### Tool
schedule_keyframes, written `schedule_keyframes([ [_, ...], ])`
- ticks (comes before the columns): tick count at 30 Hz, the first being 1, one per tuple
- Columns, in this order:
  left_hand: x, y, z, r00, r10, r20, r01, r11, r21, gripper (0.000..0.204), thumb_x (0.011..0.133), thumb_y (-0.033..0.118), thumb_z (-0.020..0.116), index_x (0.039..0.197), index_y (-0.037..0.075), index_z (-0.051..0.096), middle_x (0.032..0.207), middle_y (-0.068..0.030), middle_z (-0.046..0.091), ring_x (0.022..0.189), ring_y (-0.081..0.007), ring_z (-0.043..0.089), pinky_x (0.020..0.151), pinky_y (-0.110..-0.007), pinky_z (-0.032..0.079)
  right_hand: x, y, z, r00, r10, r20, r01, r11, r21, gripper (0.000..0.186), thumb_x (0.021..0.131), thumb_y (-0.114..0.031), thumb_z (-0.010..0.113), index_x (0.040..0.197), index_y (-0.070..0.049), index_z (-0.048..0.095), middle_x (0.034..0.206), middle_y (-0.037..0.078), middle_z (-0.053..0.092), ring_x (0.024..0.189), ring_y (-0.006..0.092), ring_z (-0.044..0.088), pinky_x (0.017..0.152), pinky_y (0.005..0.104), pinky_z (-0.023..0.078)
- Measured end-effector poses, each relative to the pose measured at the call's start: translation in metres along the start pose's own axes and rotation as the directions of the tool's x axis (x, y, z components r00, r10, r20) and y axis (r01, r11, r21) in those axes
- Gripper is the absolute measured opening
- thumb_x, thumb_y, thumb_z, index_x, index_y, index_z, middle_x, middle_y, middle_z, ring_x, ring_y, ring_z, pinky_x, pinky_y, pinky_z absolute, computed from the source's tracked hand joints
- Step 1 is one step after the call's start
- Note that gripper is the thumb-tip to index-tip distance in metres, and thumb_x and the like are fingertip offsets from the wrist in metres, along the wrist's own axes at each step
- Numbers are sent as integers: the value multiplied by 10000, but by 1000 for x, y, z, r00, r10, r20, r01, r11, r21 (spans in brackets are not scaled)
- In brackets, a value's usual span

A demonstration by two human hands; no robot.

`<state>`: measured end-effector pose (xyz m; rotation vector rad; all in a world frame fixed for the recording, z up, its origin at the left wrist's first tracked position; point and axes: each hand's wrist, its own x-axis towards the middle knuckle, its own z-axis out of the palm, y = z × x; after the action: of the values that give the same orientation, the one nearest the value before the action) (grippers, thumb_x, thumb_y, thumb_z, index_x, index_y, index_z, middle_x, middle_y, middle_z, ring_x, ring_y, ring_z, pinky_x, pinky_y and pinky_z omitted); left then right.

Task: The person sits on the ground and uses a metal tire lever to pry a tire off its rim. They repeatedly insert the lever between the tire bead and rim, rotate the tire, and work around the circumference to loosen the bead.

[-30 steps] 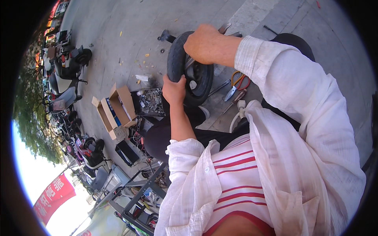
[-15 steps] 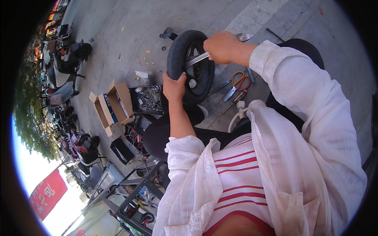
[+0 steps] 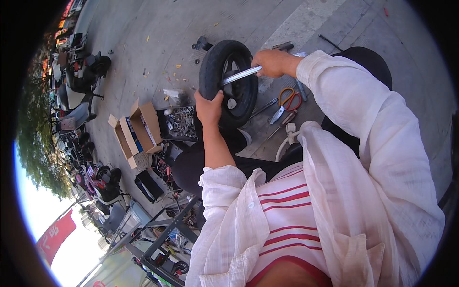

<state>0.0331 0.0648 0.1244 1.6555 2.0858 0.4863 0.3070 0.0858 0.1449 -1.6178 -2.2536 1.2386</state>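
Note:
A black tyre (image 3: 209, 71) on a dark wheel rim stands upright on the ground in front of me. My left hand (image 3: 208, 109) grips its near left side, the thumb by the tyre's edge. My right hand (image 3: 276, 63) is closed around a long silver tyre lever (image 3: 241, 75). The lever's flat end meets the inner edge of the tyre near my left thumb, and its other end sticks out past my right hand. Right of the wheel lie scissors (image 3: 286, 103) with orange and red handles, and a screwdriver (image 3: 282, 125).
Left of the wheel are a black tray of small metal parts (image 3: 181, 120) and an open cardboard box (image 3: 138, 129). A dark cylindrical piece (image 3: 283, 46) lies beyond my right hand. Parked scooters (image 3: 76, 95) line the far left; a metal frame (image 3: 167, 234) stands at lower left.
My right hand has shifted slightly nearer me, and more of the lever shows. The dark cylindrical piece behind the hand has come into view. My left hand keeps its hold on the tyre.

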Motion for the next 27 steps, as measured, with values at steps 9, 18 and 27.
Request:
schedule_keyframes([
  [9, 1, -3, 2, 999, 39, 6, -38, 998, -58, 812, 678, 380, 803, 1281, -42, 460, 1109, -264, 627, 1036, -384, 622, 906, -408, 462, 12, 21, 19, 998, -39, -47, 40, 999, 20, 219, 846, -150, 693, 1027, -26, 695, 976, 200, 675, 967, 384, 633, 855, 456, 475],
  [18, -3, 0, 5, 996, 71, -48, -73, 997, -24, 932, 639, 327, 826, 1383, 6, 366, 1243, -275, 556, 1147, -426, 553, 966, -443, 436, 21, 38, 43, 997, -33, -69, 36, 998, 47, 206, 821, -140, 717, 993, -26, 709, 941, 194, 691, 928, 376, 652, 830, 447, 498],
  [27, -4, 8, 4, 991, 112, -79, -108, 992, 59, 909, 645, 274, 818, 1389, 9, 368, 1262, -277, 536, 1168, -429, 531, 979, -453, 430, 23, 41, 75, 998, 52, -32, -48, 994, 97, 212, 817, -161, 727, 992, -42, 713, 940, 196, 689, 919, 376, 654, 814, 444, 505],
])
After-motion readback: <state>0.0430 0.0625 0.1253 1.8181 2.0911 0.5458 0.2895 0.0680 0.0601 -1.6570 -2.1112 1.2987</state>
